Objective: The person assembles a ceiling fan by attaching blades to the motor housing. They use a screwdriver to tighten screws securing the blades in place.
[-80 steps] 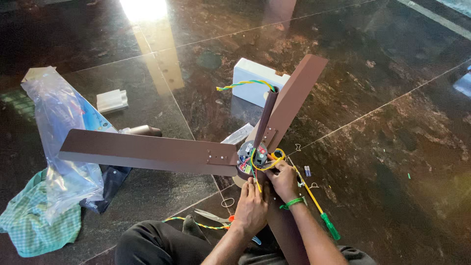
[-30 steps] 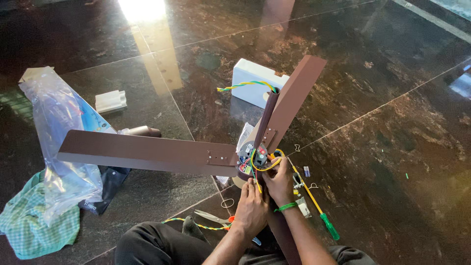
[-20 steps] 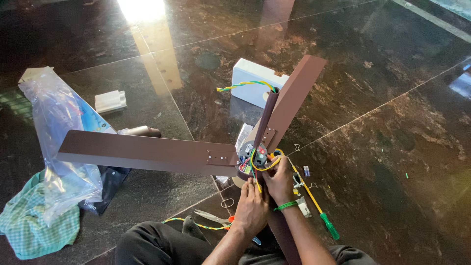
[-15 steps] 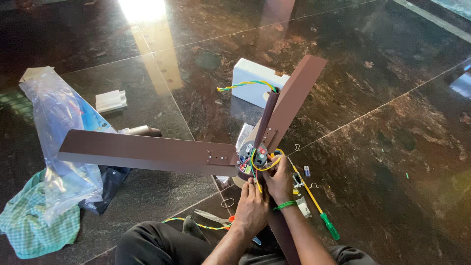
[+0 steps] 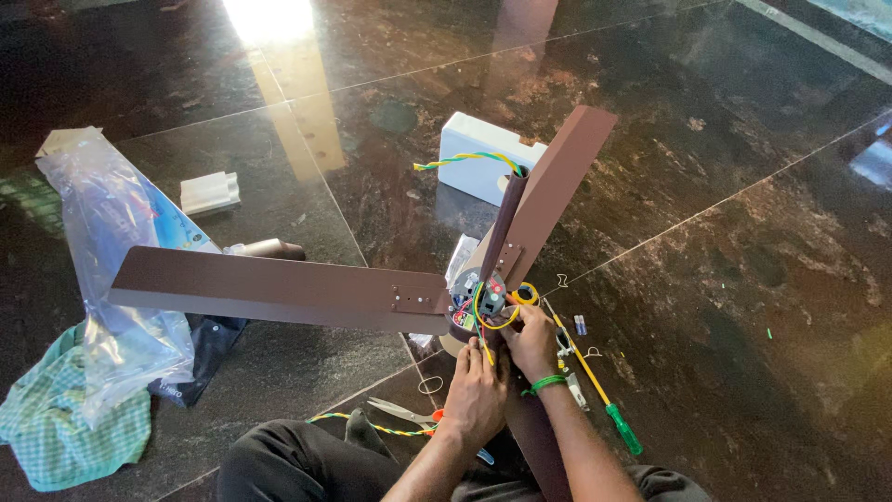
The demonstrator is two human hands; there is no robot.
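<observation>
Nothing has shifted: both hands' grip (image 5: pixel 506 358) stays clamped on fan hub wiring (image 5: pixel 488 307); scissors (image 5: pixel 400 411) nearby.

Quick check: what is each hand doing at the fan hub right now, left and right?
Left hand: fingers curled at the ceiling fan's hub; grip cannot be told.
Right hand: fingers at the yellow wires; grip cannot be told.

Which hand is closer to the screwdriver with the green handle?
The right hand. It sits at the fan hub, just left of the screwdriver shaft. The left hand is farther left, beyond the right wrist.
</observation>
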